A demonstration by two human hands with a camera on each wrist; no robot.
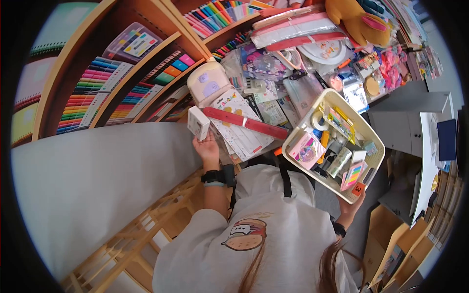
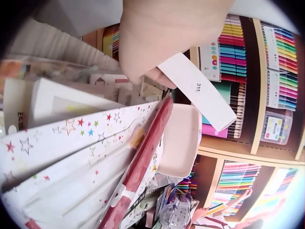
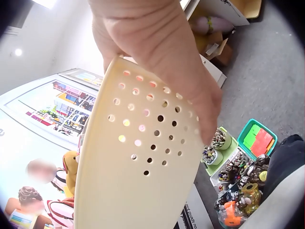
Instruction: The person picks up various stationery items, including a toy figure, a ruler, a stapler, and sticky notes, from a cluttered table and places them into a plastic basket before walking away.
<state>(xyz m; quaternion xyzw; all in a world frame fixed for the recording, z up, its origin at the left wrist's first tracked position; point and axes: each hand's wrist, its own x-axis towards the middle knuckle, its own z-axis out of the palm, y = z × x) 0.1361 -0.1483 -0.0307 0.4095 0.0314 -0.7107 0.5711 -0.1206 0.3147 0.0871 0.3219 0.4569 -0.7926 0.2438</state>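
Note:
My left hand [image 1: 208,150] holds a small white box [image 1: 198,123] at the left end of the pile, beside the shelf. In the left wrist view the box [image 2: 200,91] shows a narrow side with small printed digits, and the hand [image 2: 171,40] hides its other end. A cream plastic basket [image 1: 304,117] is gripped at its near right end by my right hand [image 1: 351,209]. Inside lie a pink packet [image 1: 307,150], a tape roll [image 1: 318,120], coloured sticky tabs [image 1: 352,175] and several small packages. The right wrist view shows the right hand [image 3: 159,50] over the basket's perforated wall [image 3: 128,195].
Wooden shelves [image 1: 110,90] with marker sets stand at the left. Star-printed packets [image 1: 246,139], a long red wrapped item [image 1: 244,122] and a peach rounded case [image 1: 207,80] lie ahead. Beyond the basket sits a plush toy [image 1: 359,24]. Wooden bins [image 1: 391,239] stand at right.

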